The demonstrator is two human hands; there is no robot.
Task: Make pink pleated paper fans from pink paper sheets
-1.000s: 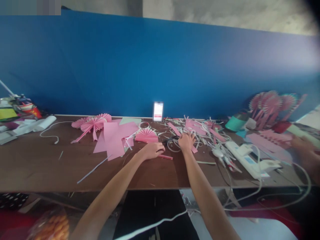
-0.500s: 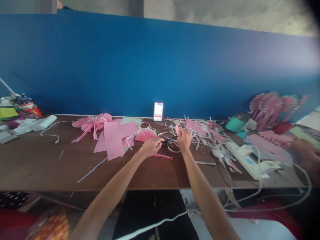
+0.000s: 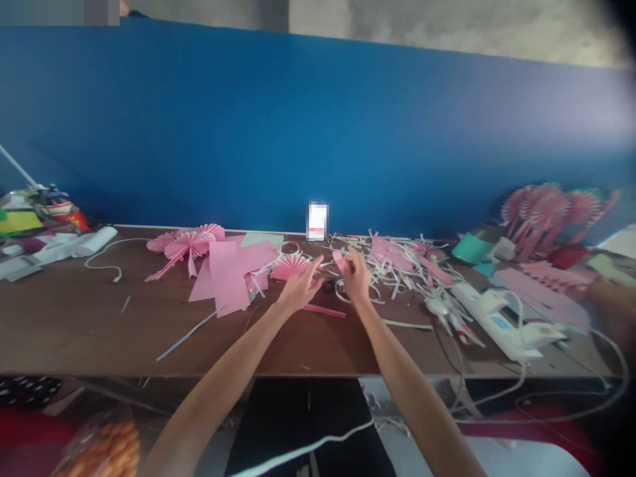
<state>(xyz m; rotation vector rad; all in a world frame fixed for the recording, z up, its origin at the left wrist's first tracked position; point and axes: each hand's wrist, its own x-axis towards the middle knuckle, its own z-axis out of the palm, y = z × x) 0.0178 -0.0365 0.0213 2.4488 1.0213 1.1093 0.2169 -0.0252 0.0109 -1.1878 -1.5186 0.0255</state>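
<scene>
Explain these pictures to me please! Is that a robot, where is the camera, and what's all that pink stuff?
There's no robot here: you see a person's bare left hand and right hand. The camera sits on that person's head, looking forward and down, so you see almost what they see. On the brown table lie pink paper sheets, a pleated pink fan, tangled pale strips and a white power strip. The right hand has a small pink paper piece in its grip. The left hand is open, and I see nothing in it. The blurry hand at the right edge seems to be somebody else's.
</scene>
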